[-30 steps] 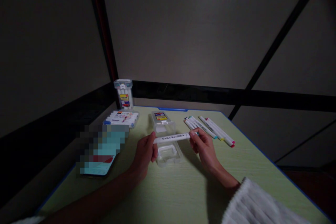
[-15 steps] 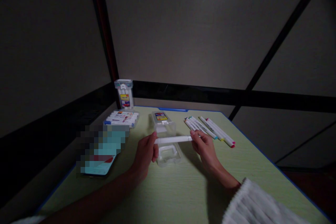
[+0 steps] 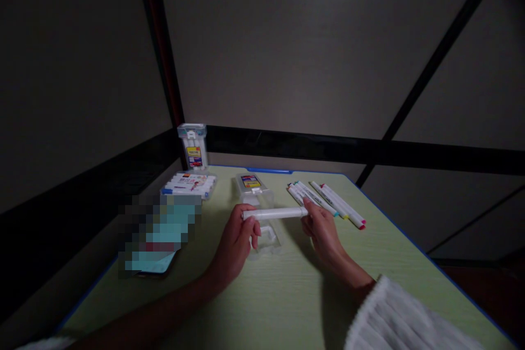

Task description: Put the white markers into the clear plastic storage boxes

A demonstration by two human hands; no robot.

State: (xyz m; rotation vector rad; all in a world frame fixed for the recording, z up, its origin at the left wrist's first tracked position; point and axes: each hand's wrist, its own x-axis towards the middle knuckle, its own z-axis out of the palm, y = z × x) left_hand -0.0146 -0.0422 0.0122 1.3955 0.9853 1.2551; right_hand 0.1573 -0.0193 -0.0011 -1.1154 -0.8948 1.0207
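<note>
A white marker (image 3: pixel 279 214) is held level between my two hands, above the table. My left hand (image 3: pixel 235 240) is closed around its left end. The fingers of my right hand (image 3: pixel 322 227) pinch the right end, which they partly cover. Behind the marker a clear plastic case (image 3: pixel 254 191) with a yellow and blue label lies on its side. Below the marker, near my left fingers, is the clear lid (image 3: pixel 270 243), partly hidden by that hand. To the right lie several loose white markers (image 3: pixel 344 205) with coloured ends, just beyond my right hand.
A phone (image 3: pixel 164 235), partly pixelated, lies at the left of the green table (image 3: pixel 279 306). Behind it is a flat case of white pens (image 3: pixel 188 185). An upright clear box of markers (image 3: pixel 194 147) stands in the back left corner, against the dark walls.
My left hand has shifted its grip; its fingers now wrap the marker's left end, with the thumb lower. The marker has moved slightly right and up.
</note>
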